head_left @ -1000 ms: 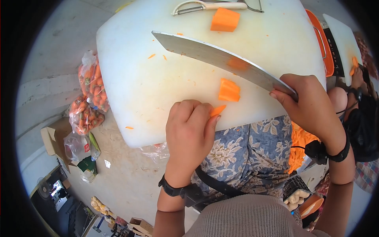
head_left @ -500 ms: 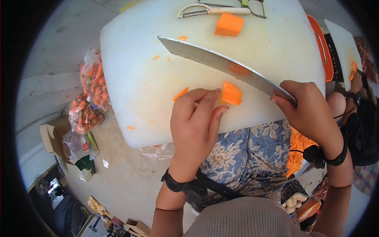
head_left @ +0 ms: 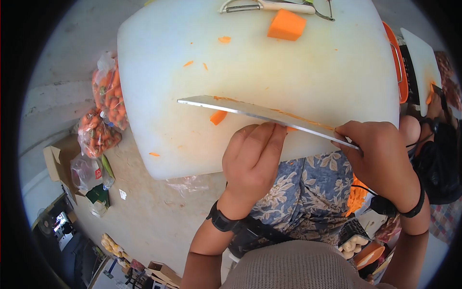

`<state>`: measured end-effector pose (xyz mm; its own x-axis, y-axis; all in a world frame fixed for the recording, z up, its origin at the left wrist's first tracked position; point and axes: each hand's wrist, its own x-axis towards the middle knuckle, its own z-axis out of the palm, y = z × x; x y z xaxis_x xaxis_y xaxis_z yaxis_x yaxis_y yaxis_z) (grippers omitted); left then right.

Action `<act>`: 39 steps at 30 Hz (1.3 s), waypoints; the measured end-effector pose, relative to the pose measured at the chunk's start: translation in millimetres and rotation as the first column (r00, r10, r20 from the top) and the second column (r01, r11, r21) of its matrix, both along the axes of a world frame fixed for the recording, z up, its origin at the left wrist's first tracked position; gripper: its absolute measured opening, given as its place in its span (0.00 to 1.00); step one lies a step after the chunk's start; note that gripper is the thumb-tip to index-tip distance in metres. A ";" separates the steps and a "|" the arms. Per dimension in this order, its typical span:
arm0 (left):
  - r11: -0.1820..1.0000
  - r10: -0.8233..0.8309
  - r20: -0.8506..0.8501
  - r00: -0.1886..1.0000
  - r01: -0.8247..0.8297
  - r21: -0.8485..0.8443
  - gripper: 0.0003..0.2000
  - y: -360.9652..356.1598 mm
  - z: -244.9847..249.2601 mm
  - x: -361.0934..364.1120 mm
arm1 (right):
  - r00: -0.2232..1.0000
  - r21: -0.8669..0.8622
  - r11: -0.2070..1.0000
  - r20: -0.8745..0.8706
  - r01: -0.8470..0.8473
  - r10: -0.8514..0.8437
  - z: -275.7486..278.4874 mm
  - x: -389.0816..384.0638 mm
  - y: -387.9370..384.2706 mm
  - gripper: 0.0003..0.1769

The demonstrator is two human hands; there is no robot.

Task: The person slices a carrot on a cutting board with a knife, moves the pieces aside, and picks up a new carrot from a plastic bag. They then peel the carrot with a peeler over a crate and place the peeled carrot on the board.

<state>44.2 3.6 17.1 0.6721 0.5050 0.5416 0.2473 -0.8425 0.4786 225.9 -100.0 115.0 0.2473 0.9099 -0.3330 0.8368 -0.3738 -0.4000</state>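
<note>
My right hand (head_left: 380, 156) grips a wide-bladed kitchen knife (head_left: 255, 110) near the handle end. Its blade stretches left across the white cutting board (head_left: 159, 77), with orange residue along one edge. My left hand (head_left: 255, 156) is closed, fingertips against the blade and on a carrot piece (head_left: 291, 129). Most of that piece is hidden by the knife and fingers. Left of these fingertips, a small carrot slice (head_left: 218, 117) lies beside the blade. A larger carrot chunk (head_left: 287, 25) rests at the far side of the board.
A white peeler (head_left: 269, 6) lies at the board's far edge, among carrot scraps (head_left: 224, 40). Bags of carrots (head_left: 109, 94) sit on the floor at left. Shredded carrot (head_left: 356, 198) shows below the board. At right, another person's hand (head_left: 434, 106) works on a second board (head_left: 419, 58).
The knife has come nearer my body and turned, its blade now beside my left fingertips. My left hand has shifted right and closed over the carrot piece, now mostly hidden.
</note>
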 end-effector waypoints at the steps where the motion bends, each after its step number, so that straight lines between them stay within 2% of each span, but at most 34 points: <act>1: 1.000 0.005 0.000 1.000 -0.005 0.008 0.14 -0.3 0.6 -0.4 | 1.000 -0.003 1.000 0.000 -0.003 0.003 1.1 -0.4 -0.2 0.07; 3: 1.000 0.006 0.018 1.000 -0.006 0.001 0.13 -0.8 -2.9 0.0 | 0.998 0.035 0.998 0.020 -0.053 0.052 1.7 -0.5 -1.4 0.07; 7: 1.000 0.009 0.045 0.999 -0.008 -0.021 0.11 -1.0 -6.7 -0.4 | 0.999 0.107 0.993 0.018 -0.047 0.045 -2.2 0.2 -2.9 0.09; 9: 0.999 -0.001 0.038 0.999 0.002 -0.038 0.11 -0.1 -5.6 -2.3 | 0.981 0.171 0.976 0.162 -0.135 0.107 -1.7 0.2 -4.6 0.11; 11: 0.998 -0.013 0.032 0.999 0.015 -0.053 0.11 0.4 -4.4 -7.1 | 0.975 0.176 0.971 0.177 -0.163 0.131 1.2 -2.1 -5.6 0.14; 14: 0.995 -0.027 -0.011 1.000 0.026 -0.094 0.10 -6.2 -4.7 -16.4 | 0.962 0.167 0.961 0.196 -0.222 0.188 7.2 -4.9 -5.3 0.19; 16: 0.998 0.065 -0.132 0.989 -0.066 0.001 0.11 -12.4 -7.1 -19.2 | 0.953 0.151 0.954 0.202 -0.259 0.227 7.9 -5.1 -4.9 0.21; 17: 0.997 0.071 -0.129 0.989 -0.072 -0.002 0.11 -11.3 -7.8 -18.6 | 0.949 0.150 0.952 0.218 -0.265 0.230 6.2 -5.0 -5.2 0.22; 19: 0.983 -0.008 0.002 1.000 0.008 -0.185 0.11 -7.1 -8.0 -17.8 | 0.943 0.145 0.950 0.233 -0.276 0.238 6.4 -4.1 -5.4 0.22; 23: 0.984 0.020 -0.035 0.999 -0.026 -0.177 0.11 -8.3 -5.5 -18.3 | 0.944 0.092 0.957 0.214 -0.275 0.251 8.6 -0.4 -10.5 0.22; 29: 0.971 0.001 -0.002 1.000 -0.001 -0.238 0.13 -7.0 -4.3 -17.6 | 0.941 0.091 0.960 0.241 -0.266 0.238 13.5 6.0 -15.9 0.23; 31: 0.934 0.013 0.037 0.999 0.001 -0.356 0.15 -4.2 -2.3 -14.9 | 0.943 0.085 0.962 0.236 -0.259 0.233 18.6 8.9 -17.3 0.24; 34: 0.922 -0.011 0.085 0.996 0.043 -0.384 0.16 -1.0 -5.0 -12.8 | 0.946 0.036 0.966 0.212 -0.257 0.244 25.5 11.8 -22.2 0.26; 36: 0.922 -0.006 0.065 0.998 0.031 -0.387 0.15 -2.2 -4.4 -13.8 | 0.972 -0.022 0.991 0.192 -0.135 0.136 28.0 11.6 -26.3 0.25; 38: 0.921 -0.002 0.045 0.999 0.019 -0.389 0.15 -2.5 -3.9 -13.4 | 0.977 -0.029 0.993 0.173 -0.118 0.122 29.8 14.3 -28.0 0.25; 39: 0.950 -0.010 0.046 0.999 0.024 -0.313 0.13 -1.7 -4.3 -12.0 | 0.983 -0.033 0.995 0.155 -0.099 0.103 30.6 16.1 -28.7 0.24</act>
<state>32.2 1.9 12.7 0.6616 0.6423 0.3869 0.2071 -0.6525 0.7290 242.0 -128.7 145.6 0.2055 0.9245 -0.3210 0.9221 -0.2928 -0.2529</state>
